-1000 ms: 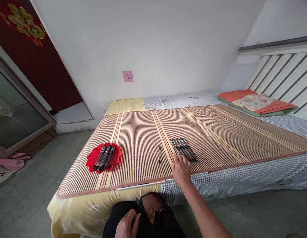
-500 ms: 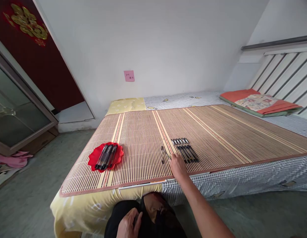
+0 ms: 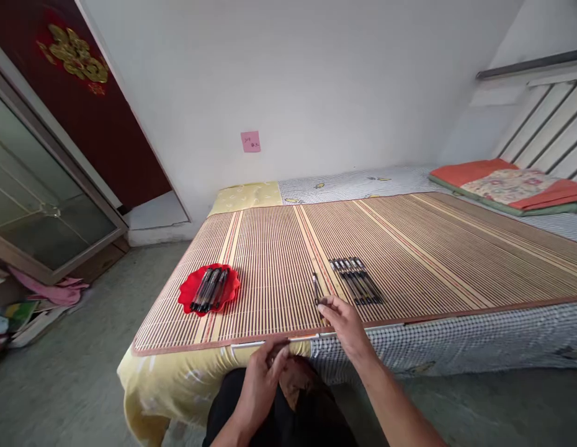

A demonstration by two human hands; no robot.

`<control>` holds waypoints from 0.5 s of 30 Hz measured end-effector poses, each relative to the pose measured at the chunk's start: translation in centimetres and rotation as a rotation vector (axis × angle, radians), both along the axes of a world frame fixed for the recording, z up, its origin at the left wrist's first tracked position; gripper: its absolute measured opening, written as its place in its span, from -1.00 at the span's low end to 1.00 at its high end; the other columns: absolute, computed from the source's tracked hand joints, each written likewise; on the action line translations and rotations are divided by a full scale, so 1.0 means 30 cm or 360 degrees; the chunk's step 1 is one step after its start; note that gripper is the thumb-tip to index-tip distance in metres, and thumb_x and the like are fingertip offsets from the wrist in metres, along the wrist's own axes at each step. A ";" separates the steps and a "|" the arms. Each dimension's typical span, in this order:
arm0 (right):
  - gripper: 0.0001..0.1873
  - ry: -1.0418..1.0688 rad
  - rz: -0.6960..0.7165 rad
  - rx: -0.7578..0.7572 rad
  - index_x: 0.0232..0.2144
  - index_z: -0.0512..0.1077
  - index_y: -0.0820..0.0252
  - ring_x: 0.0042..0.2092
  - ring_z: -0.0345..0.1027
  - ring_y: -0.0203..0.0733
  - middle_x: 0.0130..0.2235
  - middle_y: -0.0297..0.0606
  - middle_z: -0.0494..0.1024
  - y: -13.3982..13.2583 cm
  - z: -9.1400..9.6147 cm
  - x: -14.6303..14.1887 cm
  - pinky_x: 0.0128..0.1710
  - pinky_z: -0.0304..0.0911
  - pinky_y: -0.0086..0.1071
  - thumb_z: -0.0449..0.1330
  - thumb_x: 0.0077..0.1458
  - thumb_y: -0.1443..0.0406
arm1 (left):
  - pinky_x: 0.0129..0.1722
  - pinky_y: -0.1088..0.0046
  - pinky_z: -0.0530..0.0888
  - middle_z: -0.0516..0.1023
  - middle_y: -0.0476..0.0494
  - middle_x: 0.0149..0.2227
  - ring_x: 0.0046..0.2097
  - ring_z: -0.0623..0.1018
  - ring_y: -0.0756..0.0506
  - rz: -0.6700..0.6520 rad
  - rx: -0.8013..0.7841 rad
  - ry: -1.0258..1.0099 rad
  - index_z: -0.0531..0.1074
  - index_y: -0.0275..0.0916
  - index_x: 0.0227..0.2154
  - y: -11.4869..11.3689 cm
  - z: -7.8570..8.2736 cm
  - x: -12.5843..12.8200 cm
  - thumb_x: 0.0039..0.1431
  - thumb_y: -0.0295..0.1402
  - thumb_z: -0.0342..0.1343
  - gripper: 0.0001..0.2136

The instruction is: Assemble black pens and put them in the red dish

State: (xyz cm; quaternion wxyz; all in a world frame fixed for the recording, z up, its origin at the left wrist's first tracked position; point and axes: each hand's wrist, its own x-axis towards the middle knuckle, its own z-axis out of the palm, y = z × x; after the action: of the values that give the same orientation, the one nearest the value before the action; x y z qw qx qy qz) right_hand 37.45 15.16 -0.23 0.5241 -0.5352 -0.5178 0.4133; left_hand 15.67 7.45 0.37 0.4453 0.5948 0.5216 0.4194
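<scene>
Left hand (image 3: 263,379), lower centre, at the bed's near edge: fingers loosely curled, a gap to the thumb, no object visible; right hand (image 3: 347,326), right of it: fingers narrowed at the lower end of a slim pen (image 3: 315,284), grip cannot be told; the pen lies up and slightly left of these fingers, long axis near to far, right hand nearer; beyond: ribbed slatted mat (image 3: 265,267), parallel dark pens (image 3: 363,284) to the right, scalloped glossy red plate (image 3: 186,288) of pens at left.
</scene>
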 end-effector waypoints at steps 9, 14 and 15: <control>-0.63 0.0587 0.0231 -0.0147 -0.37 0.51 0.20 -0.31 0.40 -0.20 -0.37 -0.29 0.53 -0.159 0.123 -0.087 -0.30 0.32 -0.38 0.43 -0.07 0.04 | -0.53 0.54 0.31 0.58 -0.09 -0.48 -0.54 0.43 0.04 -0.0171 -0.0392 -0.0706 0.48 -0.30 -0.41 0.060 0.102 0.169 0.06 -0.01 0.33 -0.61; -0.57 0.0524 0.0286 -0.0096 -0.26 0.57 0.21 -0.38 0.33 -0.26 -0.43 -0.30 0.50 -0.150 0.140 -0.052 -0.36 0.25 -0.41 0.34 0.07 -0.04 | -0.51 0.55 0.31 0.55 -0.04 -0.53 -0.54 0.40 0.05 -0.0112 -0.0358 -0.0665 0.46 -0.28 -0.44 0.026 0.118 0.143 0.02 0.00 0.37 -0.59; -0.55 0.0540 0.0256 -0.0077 -0.21 0.58 0.20 -0.41 0.29 -0.29 -0.46 -0.32 0.47 -0.145 0.145 -0.045 -0.40 0.21 -0.42 0.30 0.11 -0.05 | -0.52 0.55 0.30 0.54 -0.04 -0.54 -0.55 0.40 0.05 -0.0104 -0.0362 -0.0645 0.45 -0.28 -0.45 0.021 0.118 0.142 0.00 0.01 0.37 -0.58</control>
State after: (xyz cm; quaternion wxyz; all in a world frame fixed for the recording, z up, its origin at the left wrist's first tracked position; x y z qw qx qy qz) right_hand 36.11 10.80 4.10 0.5561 -0.4272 -0.4529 0.5506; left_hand 19.92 8.07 3.92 0.6185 0.4608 0.4459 0.4541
